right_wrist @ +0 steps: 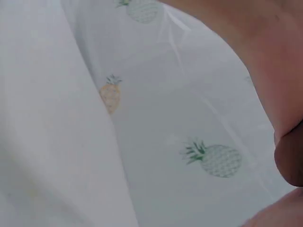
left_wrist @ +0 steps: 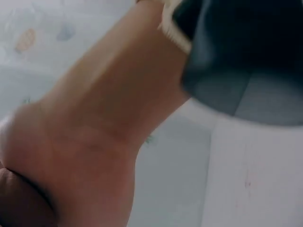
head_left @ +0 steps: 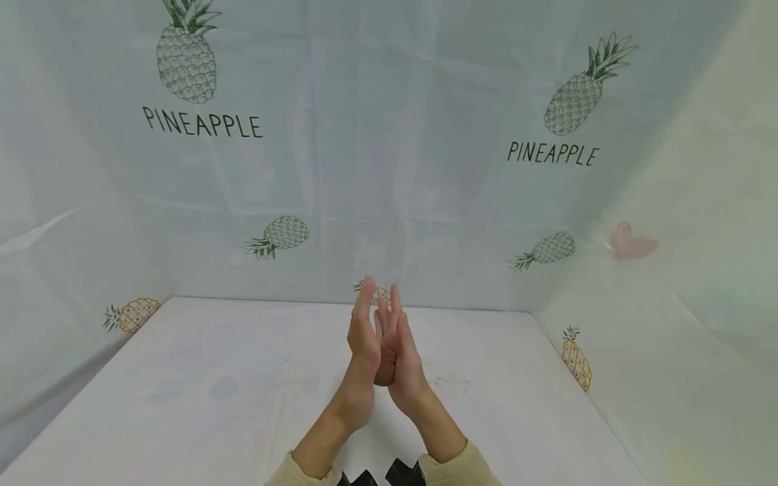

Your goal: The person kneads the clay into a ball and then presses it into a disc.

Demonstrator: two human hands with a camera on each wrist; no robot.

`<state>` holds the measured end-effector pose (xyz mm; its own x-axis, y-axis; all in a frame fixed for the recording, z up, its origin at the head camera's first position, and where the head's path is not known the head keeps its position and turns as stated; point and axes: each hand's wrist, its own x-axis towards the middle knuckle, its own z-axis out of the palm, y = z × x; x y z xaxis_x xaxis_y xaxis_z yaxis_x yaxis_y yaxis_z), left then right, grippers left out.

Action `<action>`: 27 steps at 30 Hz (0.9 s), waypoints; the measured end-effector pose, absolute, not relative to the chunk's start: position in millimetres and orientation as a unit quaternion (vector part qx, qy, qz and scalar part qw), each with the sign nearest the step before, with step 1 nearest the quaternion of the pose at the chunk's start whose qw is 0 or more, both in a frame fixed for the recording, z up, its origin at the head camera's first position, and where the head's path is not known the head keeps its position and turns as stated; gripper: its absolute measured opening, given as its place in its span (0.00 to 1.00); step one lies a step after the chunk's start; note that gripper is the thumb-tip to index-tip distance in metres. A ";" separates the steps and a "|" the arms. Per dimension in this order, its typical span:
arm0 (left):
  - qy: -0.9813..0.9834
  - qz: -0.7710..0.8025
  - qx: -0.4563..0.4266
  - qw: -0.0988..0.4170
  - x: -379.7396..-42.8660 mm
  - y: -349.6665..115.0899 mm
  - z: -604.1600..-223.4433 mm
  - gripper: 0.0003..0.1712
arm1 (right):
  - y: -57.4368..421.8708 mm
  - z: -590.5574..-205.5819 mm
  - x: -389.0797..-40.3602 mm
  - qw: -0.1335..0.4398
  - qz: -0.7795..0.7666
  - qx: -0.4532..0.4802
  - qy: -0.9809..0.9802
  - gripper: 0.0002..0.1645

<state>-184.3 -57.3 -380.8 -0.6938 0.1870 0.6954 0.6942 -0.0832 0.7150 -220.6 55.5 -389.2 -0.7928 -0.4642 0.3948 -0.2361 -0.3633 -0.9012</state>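
Note:
A smooth brown lump (head_left: 384, 373), like clay or dough, sits between the two palms in the head view. My left hand (head_left: 362, 345) presses it from one side with fingers straight and pointing up. From the other side my right hand (head_left: 407, 361) presses against it, its fingers extended too. The palms face each other, and most of the lump is hidden between them. In the left wrist view the brown lump (left_wrist: 21, 203) shows at the lower left, against the heel of the hand. At the right edge of the right wrist view, part of the lump (right_wrist: 289, 158) bulges out between the palms.
Below the hands spreads a white table (head_left: 231, 405) with faint stains. Behind it hangs a pale curtain (head_left: 377, 169) printed with pineapples, and more sheeting closes in both sides. Dark wrist mounts (head_left: 406, 472) show by the beige sleeves (head_left: 458, 469).

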 end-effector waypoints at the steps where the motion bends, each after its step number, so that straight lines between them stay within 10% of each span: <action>1: -0.648 -0.657 -0.328 0.204 -185.7 -59.7 -380.3 0.37 | 53.1 -390.0 -219.2 0.100 -0.762 -0.311 0.559 0.38; 9: -0.629 -0.714 -0.216 0.219 -203.8 -88.7 -381.8 0.41 | 41.6 -381.4 -199.2 0.163 -0.703 -0.346 0.599 0.36; 27: -0.622 -0.717 -0.290 0.120 -192.2 -35.8 -398.0 0.36 | 74.8 -369.9 -220.4 -0.095 -0.734 -0.321 0.591 0.37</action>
<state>-192.2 -35.8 -398.0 -0.8027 0.1893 0.5656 0.5329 -0.1981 0.8226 -220.4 74.8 -369.9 -0.7756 -0.2410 0.5834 -0.5188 -0.2832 -0.8066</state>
